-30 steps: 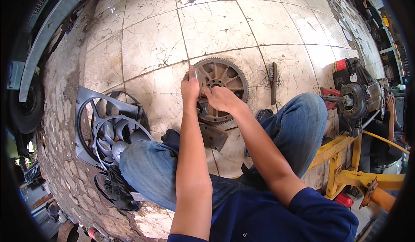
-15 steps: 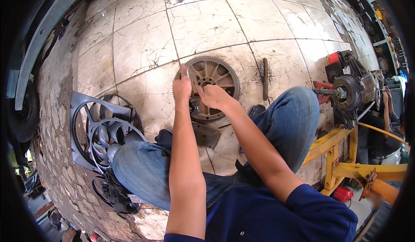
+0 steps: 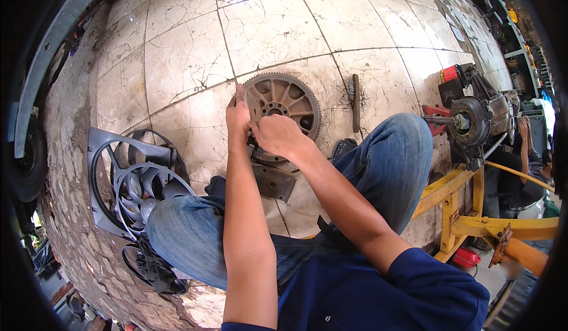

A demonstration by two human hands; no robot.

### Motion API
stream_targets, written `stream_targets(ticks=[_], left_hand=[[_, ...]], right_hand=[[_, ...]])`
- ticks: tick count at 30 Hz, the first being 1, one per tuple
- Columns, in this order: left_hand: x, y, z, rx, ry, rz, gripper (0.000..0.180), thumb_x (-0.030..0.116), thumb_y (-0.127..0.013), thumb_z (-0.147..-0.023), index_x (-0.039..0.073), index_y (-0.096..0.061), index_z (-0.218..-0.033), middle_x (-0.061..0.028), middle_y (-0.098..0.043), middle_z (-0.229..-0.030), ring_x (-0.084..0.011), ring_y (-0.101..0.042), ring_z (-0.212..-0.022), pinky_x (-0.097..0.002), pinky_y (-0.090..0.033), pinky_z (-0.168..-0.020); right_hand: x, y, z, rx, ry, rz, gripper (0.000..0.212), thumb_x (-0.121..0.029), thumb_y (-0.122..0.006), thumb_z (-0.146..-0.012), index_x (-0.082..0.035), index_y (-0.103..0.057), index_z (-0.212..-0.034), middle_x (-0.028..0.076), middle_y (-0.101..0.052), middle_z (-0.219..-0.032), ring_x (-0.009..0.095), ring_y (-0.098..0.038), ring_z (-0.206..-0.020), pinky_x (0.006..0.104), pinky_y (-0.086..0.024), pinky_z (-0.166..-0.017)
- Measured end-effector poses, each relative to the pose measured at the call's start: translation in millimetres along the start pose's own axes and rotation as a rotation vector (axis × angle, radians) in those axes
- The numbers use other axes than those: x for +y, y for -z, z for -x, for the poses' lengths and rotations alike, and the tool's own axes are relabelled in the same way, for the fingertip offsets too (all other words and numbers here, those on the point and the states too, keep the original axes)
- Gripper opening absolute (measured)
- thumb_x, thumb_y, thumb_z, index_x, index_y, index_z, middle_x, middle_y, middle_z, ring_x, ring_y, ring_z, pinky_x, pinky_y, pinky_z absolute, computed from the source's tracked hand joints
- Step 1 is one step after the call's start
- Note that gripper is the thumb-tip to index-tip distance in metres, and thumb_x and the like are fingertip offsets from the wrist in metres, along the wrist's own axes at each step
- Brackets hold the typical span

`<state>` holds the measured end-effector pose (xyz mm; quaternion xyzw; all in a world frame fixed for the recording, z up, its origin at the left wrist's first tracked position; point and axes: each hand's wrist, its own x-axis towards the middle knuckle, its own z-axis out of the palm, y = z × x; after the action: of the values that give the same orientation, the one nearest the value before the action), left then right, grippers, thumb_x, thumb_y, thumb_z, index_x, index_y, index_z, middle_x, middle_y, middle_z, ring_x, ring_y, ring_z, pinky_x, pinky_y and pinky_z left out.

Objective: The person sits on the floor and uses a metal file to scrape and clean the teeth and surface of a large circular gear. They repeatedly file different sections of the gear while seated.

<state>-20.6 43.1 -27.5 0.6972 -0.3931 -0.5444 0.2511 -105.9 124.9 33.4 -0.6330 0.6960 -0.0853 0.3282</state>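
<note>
A ring-toothed metal flywheel (image 3: 305, 97) lies on the tiled floor in front of me, spoked, with a hub of bolt holes. My left hand (image 3: 238, 117) is closed at its left rim, one finger stretched along the edge. Over the lower left of the wheel, my right hand (image 3: 277, 136) is closed with its fingertips close to my left hand. Whatever those fingertips hold, if anything, is hidden. Below the wheel lies a dark metal plate (image 3: 277, 183) with holes. A wire brush (image 3: 355, 103) rests on the floor to the right.
A grey fan shroud (image 3: 102, 177) with its fan lies left of my knee. To the right, a yellow steel frame (image 3: 491, 227) stands near a greasy hub assembly (image 3: 470, 121). Another person's arm (image 3: 525, 139) shows at the far right. A tyre (image 3: 32, 159) stands at the left.
My right hand has moved from the flywheel's hub down and left, toward my left hand. The whole view has shifted slightly. My left hand stays at the rim.
</note>
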Motion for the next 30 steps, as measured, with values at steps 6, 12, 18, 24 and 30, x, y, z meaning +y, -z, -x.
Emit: stream_targets(ticks=[6,12,18,24,30], left_hand=[[-3,-2,-1,-0.025,-0.085,0.064,0.082,0.067,-0.042,-0.082,-0.005,-0.055,-0.118,-0.0227,-0.058,-0.115,-0.0329,-0.054,-0.106,-0.036,-0.042,-0.089],[2,-2,-1,-0.056,0.052,0.115,0.059,0.049,-0.048,-0.089,0.001,-0.056,-0.121,-0.0187,-0.059,-0.118,-0.0282,-0.056,-0.106,-0.0325,-0.043,-0.089],[-2,-2,-5,-0.053,0.025,0.087,0.064,0.054,-0.047,-0.088,-0.001,-0.056,-0.119,-0.0203,-0.059,-0.116,-0.0302,-0.056,-0.106,-0.0339,-0.043,-0.088],[-5,-3,-8,-0.052,0.062,0.116,0.066,0.056,-0.046,-0.087,-0.002,-0.056,-0.119,-0.0205,-0.059,-0.116,-0.0304,-0.056,-0.106,-0.0344,-0.043,-0.088],[1,0,0,-0.043,-0.038,0.067,0.068,0.054,-0.045,-0.089,-0.005,-0.053,-0.121,-0.0212,-0.058,-0.118,-0.0321,-0.054,-0.108,-0.0356,-0.041,-0.091]], right_hand=[[-3,2,2,0.01,0.012,0.004,0.047,-0.032,-0.042,-0.091,0.005,-0.064,-0.072,0.025,-0.062,-0.074,0.041,-0.062,-0.075,0.0465,-0.048,-0.07],[-4,4,3,0.015,0.012,0.019,0.046,-0.031,-0.043,-0.091,0.005,-0.064,-0.073,0.025,-0.062,-0.073,0.04,-0.062,-0.074,0.0462,-0.048,-0.07],[-5,5,3,0.009,0.012,0.01,0.045,-0.03,-0.042,-0.091,0.005,-0.064,-0.071,0.025,-0.062,-0.073,0.04,-0.062,-0.074,0.0464,-0.048,-0.069],[-1,2,-1,-0.016,-0.021,-0.032,0.048,-0.031,-0.04,-0.092,0.006,-0.063,-0.071,0.026,-0.062,-0.076,0.041,-0.062,-0.077,0.0468,-0.049,-0.073],[18,-2,-16,-0.072,-0.128,-0.182,0.051,-0.034,-0.036,-0.093,0.007,-0.064,-0.081,0.029,-0.062,-0.086,0.043,-0.061,-0.086,0.0462,-0.047,-0.081]])
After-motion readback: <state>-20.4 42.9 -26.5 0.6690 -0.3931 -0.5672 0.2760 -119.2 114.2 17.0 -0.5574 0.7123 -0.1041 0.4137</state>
